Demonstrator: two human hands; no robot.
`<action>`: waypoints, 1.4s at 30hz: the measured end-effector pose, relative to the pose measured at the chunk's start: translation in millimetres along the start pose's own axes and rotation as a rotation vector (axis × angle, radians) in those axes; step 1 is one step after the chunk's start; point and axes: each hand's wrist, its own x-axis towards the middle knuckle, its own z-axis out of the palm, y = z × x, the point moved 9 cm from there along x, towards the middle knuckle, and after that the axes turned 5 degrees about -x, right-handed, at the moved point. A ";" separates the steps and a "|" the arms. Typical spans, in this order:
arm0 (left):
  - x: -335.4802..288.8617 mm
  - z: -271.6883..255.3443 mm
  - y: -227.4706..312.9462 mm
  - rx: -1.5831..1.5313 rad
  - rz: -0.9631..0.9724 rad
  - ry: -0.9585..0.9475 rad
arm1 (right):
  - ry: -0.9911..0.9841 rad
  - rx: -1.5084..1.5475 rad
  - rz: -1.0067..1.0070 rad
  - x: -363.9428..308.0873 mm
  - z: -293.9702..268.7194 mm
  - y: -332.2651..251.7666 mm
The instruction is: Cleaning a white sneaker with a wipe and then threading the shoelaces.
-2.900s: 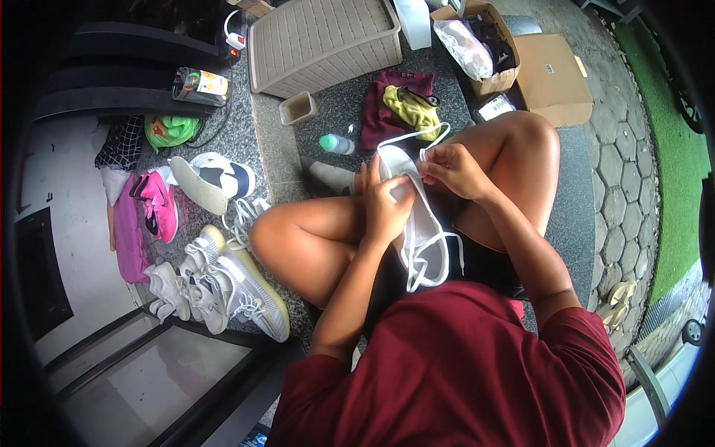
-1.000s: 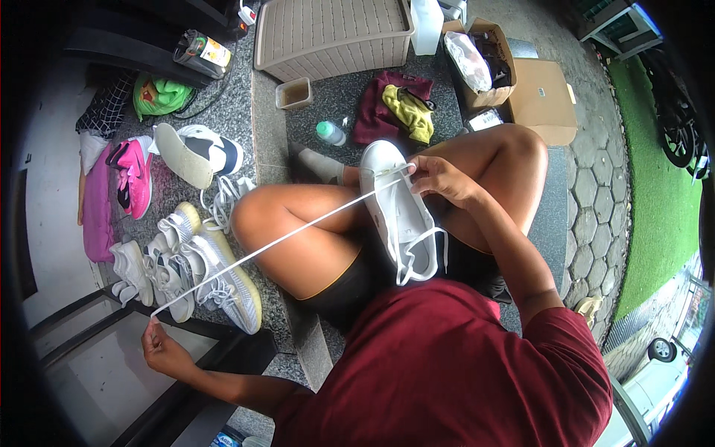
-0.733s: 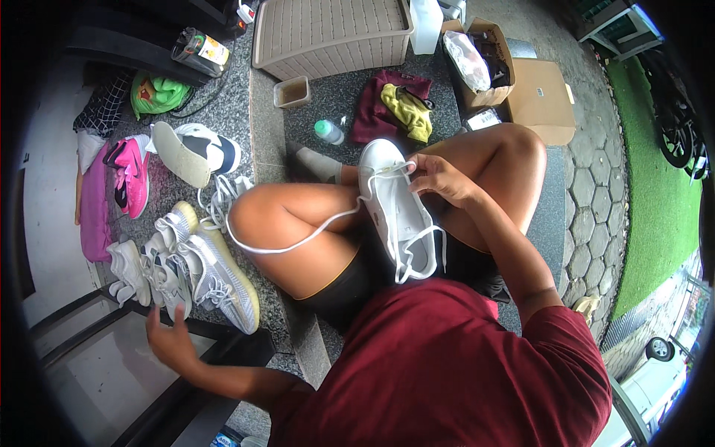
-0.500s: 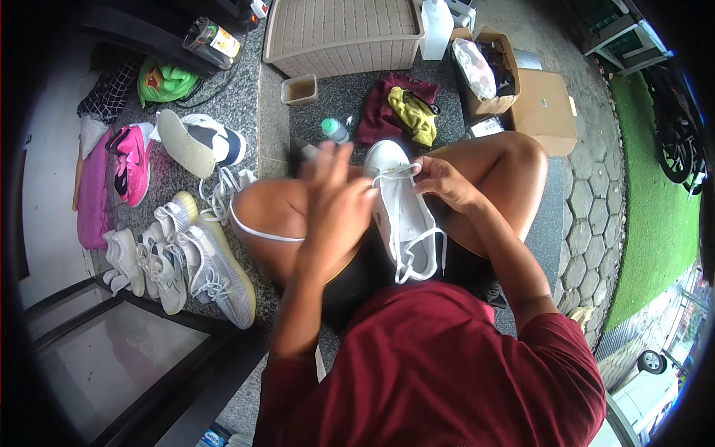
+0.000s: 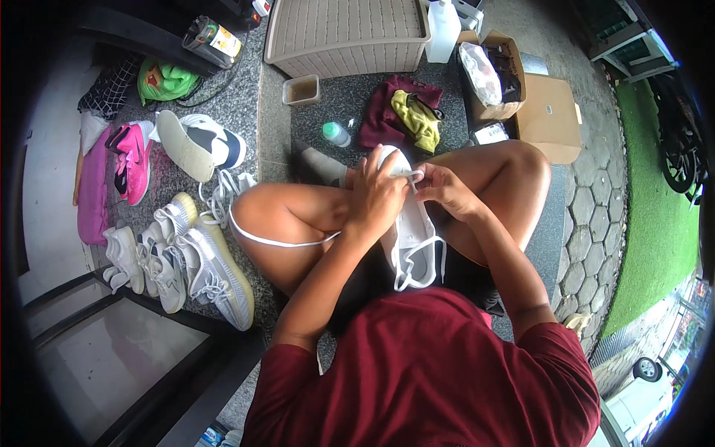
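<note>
A: How far along is the white shoe (image 5: 412, 232), centre frame?

B: Early in its lacing, it appears: begun at the toe end, with most of the threading seemingly left

A: Heading?

B: Toe to the top of the frame, long axis near upright, leaning slightly left

A: And the hands?

B: Left hand (image 5: 377, 195) bends over the toe end, grip unclear; right hand (image 5: 449, 194) pinches white lace (image 5: 283, 244), its slack trailing centre left
</note>
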 end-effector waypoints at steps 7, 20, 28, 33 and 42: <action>-14.8 20.1 -32.5 -0.273 -0.175 -0.116 | 0.004 -0.043 0.038 1.7 1.9 5.2; -47.8 5.3 -32.4 -0.794 -0.324 -0.220 | 0.121 -0.537 -0.214 -10.1 10.1 -28.8; -43.6 -40.1 0.9 -0.292 -0.281 -0.021 | 0.369 -0.704 -0.451 -84.0 40.1 -82.2; -37.9 -4.7 -5.1 -0.004 -0.335 -0.182 | 0.464 -0.498 -0.616 -163.4 8.6 -137.6; -28.7 -6.6 -8.6 -0.202 -0.319 -0.129 | 0.554 -0.527 -0.514 -238.2 -49.9 -137.1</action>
